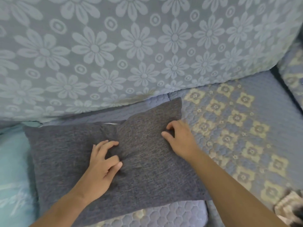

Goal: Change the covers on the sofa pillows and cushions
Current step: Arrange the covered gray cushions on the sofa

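Note:
A dark grey pillow (144, 174) lies flat on the sofa seat, its far edge near the backrest. A thin white strip shows along that far edge at the middle. My left hand (101, 163) rests on the pillow's middle with fingers curled, pinching the grey fabric. My right hand (178, 138) sits near the pillow's right side, its fingertips bent and gripping a fold of the cover. A crease runs in the fabric between the two hands.
The backrest cushion (131, 46) in pale blue flower cloth stands behind the pillow. A quilted blue seat cover (237, 128) with cream flower tiles spreads to the right. A light turquoise cloth (13, 169) lies at the left. A grey-brown patterned item (291, 208) is at the bottom right.

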